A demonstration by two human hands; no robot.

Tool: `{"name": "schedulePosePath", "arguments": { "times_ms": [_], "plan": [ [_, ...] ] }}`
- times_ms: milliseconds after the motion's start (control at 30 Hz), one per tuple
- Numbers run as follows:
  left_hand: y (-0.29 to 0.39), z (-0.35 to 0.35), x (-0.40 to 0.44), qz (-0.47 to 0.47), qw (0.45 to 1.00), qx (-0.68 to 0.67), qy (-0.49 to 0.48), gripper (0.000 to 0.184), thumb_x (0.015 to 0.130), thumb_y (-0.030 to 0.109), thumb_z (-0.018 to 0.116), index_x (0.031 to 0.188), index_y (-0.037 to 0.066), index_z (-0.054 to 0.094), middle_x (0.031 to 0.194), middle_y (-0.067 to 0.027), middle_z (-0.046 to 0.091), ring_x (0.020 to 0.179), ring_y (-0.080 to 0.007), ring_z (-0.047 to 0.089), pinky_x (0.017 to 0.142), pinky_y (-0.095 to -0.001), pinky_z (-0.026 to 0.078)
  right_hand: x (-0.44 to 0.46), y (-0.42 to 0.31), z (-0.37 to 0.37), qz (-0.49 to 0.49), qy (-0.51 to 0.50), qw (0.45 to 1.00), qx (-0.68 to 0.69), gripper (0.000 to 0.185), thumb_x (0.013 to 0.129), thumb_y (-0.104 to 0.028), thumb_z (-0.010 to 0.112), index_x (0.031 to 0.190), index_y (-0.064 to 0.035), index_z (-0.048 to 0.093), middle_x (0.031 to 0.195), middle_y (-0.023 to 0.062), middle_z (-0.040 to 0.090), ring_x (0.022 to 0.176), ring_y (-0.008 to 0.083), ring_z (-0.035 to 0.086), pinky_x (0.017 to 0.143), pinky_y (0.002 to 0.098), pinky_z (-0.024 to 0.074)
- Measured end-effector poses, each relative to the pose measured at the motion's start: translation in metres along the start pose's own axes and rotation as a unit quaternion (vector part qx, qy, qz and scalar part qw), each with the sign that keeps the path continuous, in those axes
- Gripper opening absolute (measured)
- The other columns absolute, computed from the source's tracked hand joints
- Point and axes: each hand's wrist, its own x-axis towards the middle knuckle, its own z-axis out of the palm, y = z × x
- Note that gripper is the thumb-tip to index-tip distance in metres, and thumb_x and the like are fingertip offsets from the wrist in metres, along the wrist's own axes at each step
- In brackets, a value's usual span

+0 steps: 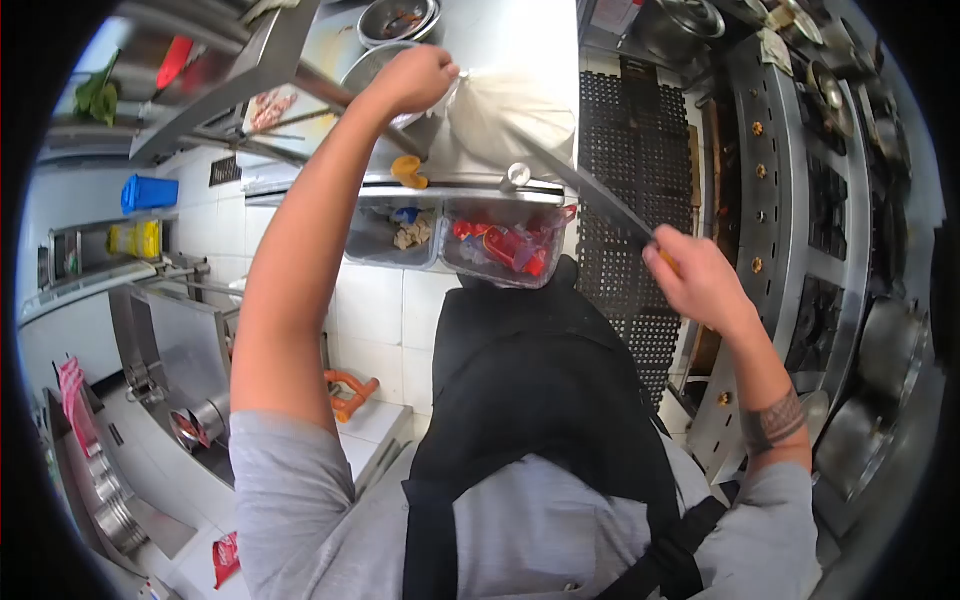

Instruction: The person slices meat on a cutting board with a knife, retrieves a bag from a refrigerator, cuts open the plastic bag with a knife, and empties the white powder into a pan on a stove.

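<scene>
My left hand point(418, 80) is closed at the gathered end of a pale, full plastic bag point(500, 105), which lies on the steel worktop point(530, 35). In my right hand point(697, 277) is the handle of a long knife point(608, 200). Its blade points up and left, with the tip end at or over the bag's lower side; whether it touches the plastic I cannot tell. Beside my left forearm stands a metal bowl point(368, 72), partly hidden. A yellow-orange piece point(408, 172) and a small white cylinder point(517, 176) sit near the worktop's front edge.
Two bins hang below the front edge: a grey one point(390, 253) and one with red wrappers point(510, 250). Stacked bowls point(400, 20) stand farther back. A stove point(765, 220) runs along the right, past a black rubber mat point(630, 130). A steel shelf frame point(235, 85) is at left.
</scene>
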Motion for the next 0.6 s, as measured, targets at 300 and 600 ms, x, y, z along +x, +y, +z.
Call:
{"name": "schedulePosePath", "arguments": {
  "times_ms": [300,600],
  "plan": [
    [0.006,-0.004,0.002,-0.002,0.999,0.013,-0.032,0.036,0.100,0.031,0.056,0.120,0.006,0.073,0.116,-0.0212,0.073,0.111,-0.0398,0.068,0.098,-0.0470,0.052,0.067,-0.065,0.036,-0.044,-0.090,0.965,-0.242,0.014,0.093,-0.015,0.059,0.093,-0.0025,0.065,0.077,0.0209,0.070,0.076,0.0398,0.071,0.071,0.0514,0.0569],
    [0.013,-0.004,-0.009,0.003,1.000,0.020,-0.017,0.035,0.101,0.027,0.053,0.115,0.002,0.072,0.116,-0.0231,0.072,0.111,-0.0420,0.067,0.097,-0.0490,0.052,0.200,-0.143,0.108,-0.125,-0.272,0.863,-0.408,0.022,0.091,-0.015,0.065,0.103,-0.0085,0.082,0.106,0.0095,0.079,0.097,0.0293,0.077,0.076,0.0413,0.0621]
  ]
}}
